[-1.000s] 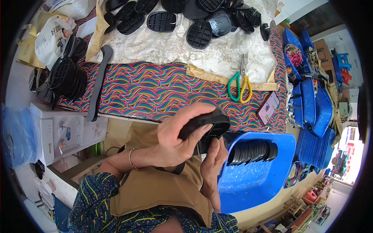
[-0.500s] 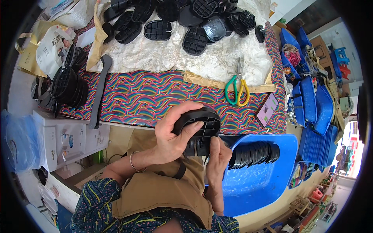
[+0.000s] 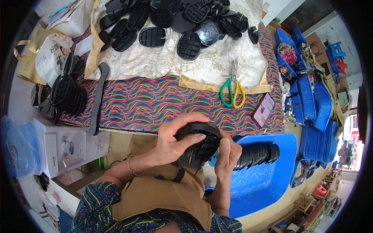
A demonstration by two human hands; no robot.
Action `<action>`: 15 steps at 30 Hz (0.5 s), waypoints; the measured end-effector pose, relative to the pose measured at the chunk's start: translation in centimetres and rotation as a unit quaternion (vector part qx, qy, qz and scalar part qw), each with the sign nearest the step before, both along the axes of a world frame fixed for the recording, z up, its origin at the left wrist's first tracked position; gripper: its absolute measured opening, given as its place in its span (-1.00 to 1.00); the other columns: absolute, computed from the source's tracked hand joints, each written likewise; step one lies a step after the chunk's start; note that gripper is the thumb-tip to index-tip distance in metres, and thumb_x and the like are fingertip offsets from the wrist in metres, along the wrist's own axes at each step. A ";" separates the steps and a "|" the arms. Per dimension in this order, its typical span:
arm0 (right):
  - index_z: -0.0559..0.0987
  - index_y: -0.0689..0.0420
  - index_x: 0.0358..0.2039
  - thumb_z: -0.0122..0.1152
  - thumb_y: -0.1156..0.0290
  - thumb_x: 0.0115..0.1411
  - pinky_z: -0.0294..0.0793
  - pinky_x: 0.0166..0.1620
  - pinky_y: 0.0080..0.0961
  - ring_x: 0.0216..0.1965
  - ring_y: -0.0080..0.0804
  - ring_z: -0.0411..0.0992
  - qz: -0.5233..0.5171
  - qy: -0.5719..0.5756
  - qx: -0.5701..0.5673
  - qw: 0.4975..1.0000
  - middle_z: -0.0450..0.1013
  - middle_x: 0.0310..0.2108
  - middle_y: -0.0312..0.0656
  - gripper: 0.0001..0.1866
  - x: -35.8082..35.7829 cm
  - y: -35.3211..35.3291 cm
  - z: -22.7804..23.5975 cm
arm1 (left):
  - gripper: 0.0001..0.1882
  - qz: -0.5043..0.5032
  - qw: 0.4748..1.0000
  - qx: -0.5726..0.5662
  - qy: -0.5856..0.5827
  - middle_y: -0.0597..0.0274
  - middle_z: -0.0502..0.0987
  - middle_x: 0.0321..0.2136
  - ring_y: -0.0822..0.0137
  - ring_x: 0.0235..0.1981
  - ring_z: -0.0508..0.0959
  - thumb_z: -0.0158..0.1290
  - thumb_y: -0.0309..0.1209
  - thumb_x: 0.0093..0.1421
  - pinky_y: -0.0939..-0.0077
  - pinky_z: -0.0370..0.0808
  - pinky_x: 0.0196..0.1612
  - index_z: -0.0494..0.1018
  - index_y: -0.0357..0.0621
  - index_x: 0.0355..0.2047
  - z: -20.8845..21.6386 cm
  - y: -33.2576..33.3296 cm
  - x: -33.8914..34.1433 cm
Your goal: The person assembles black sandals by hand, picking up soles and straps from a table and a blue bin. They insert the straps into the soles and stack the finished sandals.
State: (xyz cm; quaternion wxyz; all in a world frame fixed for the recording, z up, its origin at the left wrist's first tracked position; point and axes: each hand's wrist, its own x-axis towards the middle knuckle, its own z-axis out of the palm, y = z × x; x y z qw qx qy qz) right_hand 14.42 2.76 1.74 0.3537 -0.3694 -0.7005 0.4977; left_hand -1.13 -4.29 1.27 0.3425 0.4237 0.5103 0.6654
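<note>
My left hand [image 3: 173, 141] grips a black shoe-sole piece [image 3: 202, 149] with a rounded end and a moulded grid. The thumb lies across the grid, and the fingers curl over the far rim. At the piece's right edge is my right hand [image 3: 228, 153], thumb up and fingers curled around the side, partly hidden. A thin black strip hangs below the piece, over my brown apron [image 3: 161, 198]. Just right of my right hand, a row of similar black pieces [image 3: 258, 155] stands in a blue tub [image 3: 264, 194].
On the patterned tablecloth [image 3: 155, 103] lie scissors [image 3: 233, 91] with green and yellow handles, a phone [image 3: 263, 110] and a long black strip [image 3: 99, 99]. Black pieces [image 3: 152, 37] are heaped on a white sheet [image 3: 155, 62]. Another stack [image 3: 66, 91] stands at left.
The piece has come slightly lower and tilted, its grid turned more upward. My right hand has shifted right and up, from the piece's lower end to its right edge.
</note>
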 end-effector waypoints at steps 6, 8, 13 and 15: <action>0.61 0.34 -0.13 0.03 0.25 0.39 0.33 -0.40 -0.53 -0.53 -0.45 0.39 -0.019 -0.086 0.246 0.965 0.49 -0.52 -0.12 -0.63 -0.1 0.0 -1.4 | -0.65 -0.030 1.000 0.007 0.003 0.18 0.58 -0.14 0.41 -0.12 0.58 0.24 -0.55 0.14 0.52 0.51 -0.06 0.51 -0.28 -0.05 0.2 0.0 -0.3; 0.59 0.32 -0.14 0.06 0.32 0.36 0.36 -0.45 -0.44 -0.58 -0.29 0.43 0.010 -0.080 0.222 0.972 0.48 -0.54 -0.06 -0.70 -0.2 0.5 -0.8 | -0.65 -0.033 0.999 0.003 -0.004 0.18 0.58 -0.14 0.40 -0.12 0.58 0.24 -0.54 0.14 0.51 0.51 -0.05 0.51 -0.27 -0.04 0.1 -0.1 -0.4; 0.57 0.29 -0.16 0.14 0.43 0.28 0.41 -0.46 -0.31 -0.57 -0.12 0.49 0.082 -0.016 0.091 0.992 0.51 -0.50 0.01 -0.79 0.0 1.8 0.8 | -0.63 -0.076 0.996 -0.005 0.040 0.17 0.57 -0.10 0.38 -0.08 0.57 0.24 -0.53 0.14 0.47 0.51 -0.02 0.51 -0.27 -0.02 0.4 0.2 -0.8; 0.57 0.29 -0.17 0.14 0.44 0.28 0.42 -0.46 -0.32 -0.56 -0.09 0.49 0.085 -0.052 0.149 0.984 0.52 -0.49 0.01 -0.80 -0.1 1.7 0.5 | -0.62 -0.086 0.996 -0.017 0.007 0.16 0.57 -0.08 0.38 -0.07 0.56 0.25 -0.52 0.13 0.47 0.50 -0.01 0.51 -0.26 -0.02 0.2 0.1 -1.0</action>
